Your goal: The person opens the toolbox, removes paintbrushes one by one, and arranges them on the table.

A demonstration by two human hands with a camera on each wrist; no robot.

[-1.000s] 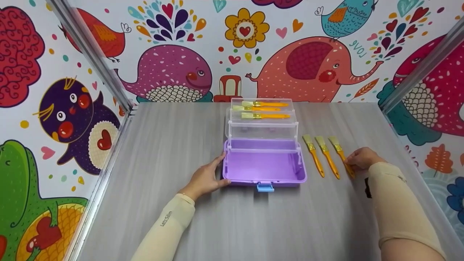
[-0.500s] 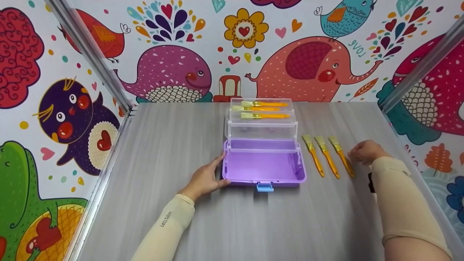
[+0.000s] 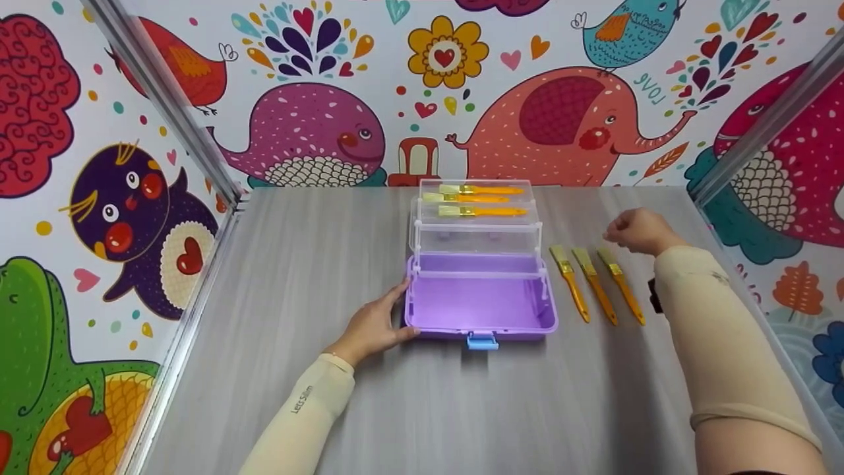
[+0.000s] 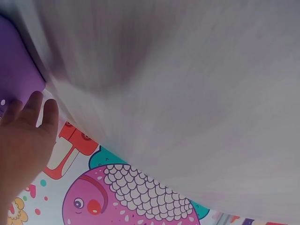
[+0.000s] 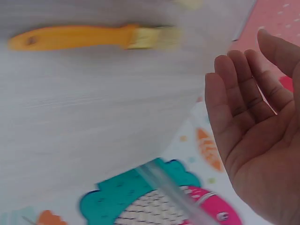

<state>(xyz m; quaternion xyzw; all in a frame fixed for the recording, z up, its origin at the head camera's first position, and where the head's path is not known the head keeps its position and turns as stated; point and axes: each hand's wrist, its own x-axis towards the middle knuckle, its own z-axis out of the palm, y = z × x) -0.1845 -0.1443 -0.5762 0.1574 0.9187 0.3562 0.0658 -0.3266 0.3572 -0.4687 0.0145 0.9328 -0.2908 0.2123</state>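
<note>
My left hand point(image 3: 372, 330) rests against the near-left corner of a purple toolbox point(image 3: 481, 307), thumb at the front. In the left wrist view its fingers point(image 4: 49, 115) are extended beside the purple wall point(image 4: 18, 61). Behind the toolbox's main compartment, clear tiered trays point(image 3: 478, 227) stand raised, and several orange-handled paintbrushes lie across the upper ones, such as the lowest brush point(image 3: 501, 212). To the right, three similar paintbrushes lie side by side: left point(image 3: 571, 287), middle point(image 3: 597, 290), right point(image 3: 623, 290). Holding nothing, my right hand point(image 3: 641, 231) hovers near the rightmost brush's bristles, fingers loosely bent.
A light blue latch point(image 3: 482, 341) hangs from the toolbox's front. The grey wood-grain table point(image 3: 316, 237) meets cartoon-printed walls at the back and sides. Metal posts point(image 3: 178, 105) rise at the back corners.
My right hand has let go of the rightmost paintbrush's handle and moved up and away toward the back, near the bristle end. The left hand has stayed at the toolbox.
</note>
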